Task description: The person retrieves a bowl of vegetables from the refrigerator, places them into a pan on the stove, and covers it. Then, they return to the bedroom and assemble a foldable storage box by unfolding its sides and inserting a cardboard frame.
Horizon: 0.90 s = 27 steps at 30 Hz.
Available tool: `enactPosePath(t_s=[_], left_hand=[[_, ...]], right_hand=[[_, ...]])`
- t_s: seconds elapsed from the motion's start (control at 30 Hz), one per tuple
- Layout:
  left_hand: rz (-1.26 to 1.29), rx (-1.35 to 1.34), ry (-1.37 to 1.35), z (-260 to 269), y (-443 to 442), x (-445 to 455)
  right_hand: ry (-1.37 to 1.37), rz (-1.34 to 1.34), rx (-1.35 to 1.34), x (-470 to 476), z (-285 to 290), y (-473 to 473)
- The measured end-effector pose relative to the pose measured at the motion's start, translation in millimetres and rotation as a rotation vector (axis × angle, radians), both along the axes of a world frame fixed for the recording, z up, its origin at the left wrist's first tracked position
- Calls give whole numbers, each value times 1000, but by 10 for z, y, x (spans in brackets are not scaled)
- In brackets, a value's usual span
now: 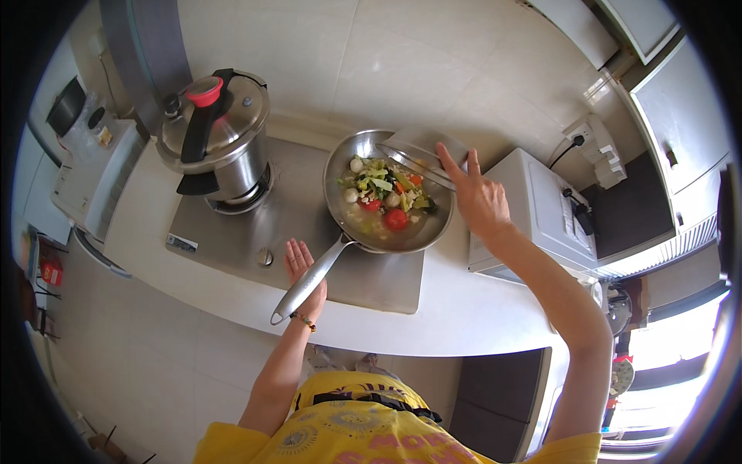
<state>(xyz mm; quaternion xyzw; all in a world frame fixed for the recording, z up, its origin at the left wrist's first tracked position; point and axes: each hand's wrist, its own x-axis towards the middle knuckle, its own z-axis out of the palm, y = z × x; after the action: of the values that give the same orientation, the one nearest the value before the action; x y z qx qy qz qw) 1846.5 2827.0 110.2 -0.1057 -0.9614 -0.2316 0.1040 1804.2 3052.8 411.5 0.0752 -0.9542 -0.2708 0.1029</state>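
Note:
A stainless steel frying pan [359, 139] sits on the right side of the cooktop. In it are chopped greens [379, 184], red tomato pieces [396, 220], pale round balls [351, 195], orange bits and some broth. My right hand [480, 200] is at the pan's far right rim on a see-through lid [429, 145] with a metal edge. The lid is tilted over the pan, and two of my fingers point up across it. My left hand [300, 268] is below the pan's steel handle [313, 281], fingers straight and empty; the handle hides its thumb side.
A steel pressure cooker [232, 139] with a black handle and red knob stands on the left burner. A control knob [264, 257] is on the steel cooktop [232, 249]. To the right is a white appliance [539, 214], near wall sockets [591, 139].

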Motion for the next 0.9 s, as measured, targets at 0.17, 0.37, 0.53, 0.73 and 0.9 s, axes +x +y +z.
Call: enactPosePath(t_s=[0.17, 0.37, 0.53, 0.73, 0.9], left_hand=[[29, -10, 18, -36, 6, -11], [30, -18, 23, -4, 35, -6], [32, -73, 11, -14, 14, -19], [30, -100, 27, -9, 51, -13], [42, -131, 50, 3, 45, -4]], right_hand=[[41, 110, 70, 34, -26, 46], [70, 148, 86, 89, -101, 93], [83, 141, 26, 95, -217, 127], [83, -40, -111, 109, -286, 240], [133, -132, -233, 135, -299, 324]])
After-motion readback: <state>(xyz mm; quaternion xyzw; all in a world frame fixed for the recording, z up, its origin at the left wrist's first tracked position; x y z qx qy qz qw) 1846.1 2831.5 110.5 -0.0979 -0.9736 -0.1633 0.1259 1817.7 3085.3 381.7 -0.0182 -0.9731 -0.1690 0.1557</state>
